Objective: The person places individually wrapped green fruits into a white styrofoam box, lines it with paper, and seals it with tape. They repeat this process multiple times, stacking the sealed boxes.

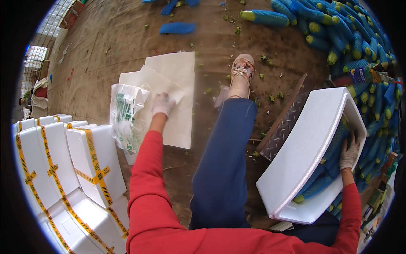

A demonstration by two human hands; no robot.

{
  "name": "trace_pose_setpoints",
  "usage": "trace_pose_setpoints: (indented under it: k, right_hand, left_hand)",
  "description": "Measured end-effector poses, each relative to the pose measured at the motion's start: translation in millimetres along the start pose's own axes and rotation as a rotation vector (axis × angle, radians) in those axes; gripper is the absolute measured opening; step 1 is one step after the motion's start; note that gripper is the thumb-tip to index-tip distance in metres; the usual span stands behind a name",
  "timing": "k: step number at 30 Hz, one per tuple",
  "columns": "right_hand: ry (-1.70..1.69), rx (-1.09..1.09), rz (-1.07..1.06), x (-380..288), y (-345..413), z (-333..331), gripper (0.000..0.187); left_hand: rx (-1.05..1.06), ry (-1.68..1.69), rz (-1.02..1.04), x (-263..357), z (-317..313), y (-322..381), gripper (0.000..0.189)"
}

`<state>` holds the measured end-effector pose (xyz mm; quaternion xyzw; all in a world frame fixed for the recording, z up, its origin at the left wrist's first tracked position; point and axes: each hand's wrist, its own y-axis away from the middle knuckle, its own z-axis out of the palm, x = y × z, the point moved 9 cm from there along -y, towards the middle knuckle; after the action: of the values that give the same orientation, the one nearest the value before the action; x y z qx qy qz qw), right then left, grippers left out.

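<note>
My left hand [162, 105], in a pale knit glove, lies over a small stack of cream paper sheets [180, 127] on the floor. Its fingers are curled at the edge of a top sheet [161, 82], which bends up beside the thumb. Touching the stack's left side is a clear plastic bag [127, 117] with green print. On the right, my gloved right hand [349, 154] reaches into a tilted white foam box [301, 139], fingers spread near its inner wall. Inside the box lie long green squashes in blue foam netting [320, 181], partly hidden by the box wall.
Netted squashes [339, 28] form a large pile at the right. Taped white foam boxes [95, 158] are stacked at the lower left. A patterned metal plate [285, 127] lies by the box. Loose blue netting [177, 28] and leaf scraps litter the brown floor covering [104, 60].
</note>
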<state>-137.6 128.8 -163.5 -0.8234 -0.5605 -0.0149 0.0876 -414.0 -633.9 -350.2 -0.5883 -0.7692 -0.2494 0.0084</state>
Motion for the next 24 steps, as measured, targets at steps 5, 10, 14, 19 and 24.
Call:
trace_pose_setpoints:
  k: [5, 10, 14, 19, 24]
  right_hand:
    - [0.052, -0.042, 0.052, 8, -1, 6, 0.051]
    - [0.02, -0.007, 0.037, 3, -1, 4, 0.051]
    - [0.033, 0.012, 0.032, -1, 0, 0, 0.051]
    - [-0.027, 0.019, 0.033, -8, -1, -8, 0.05]
    - [-0.01, 0.09, -0.008, -10, 2, -6, 0.049]
  left_hand:
    - [-0.161, -0.228, 0.014, 14, 28, 52, 0.051]
    - [0.137, -0.298, 0.11, 47, 6, 26, 0.054]
    - [0.029, -0.388, 0.034, 56, 13, -2, 0.058]
    - [0.089, -0.349, 0.056, 42, 22, -4, 0.053]
    - [0.286, -0.116, 0.106, 4, 10, -6, 0.036]
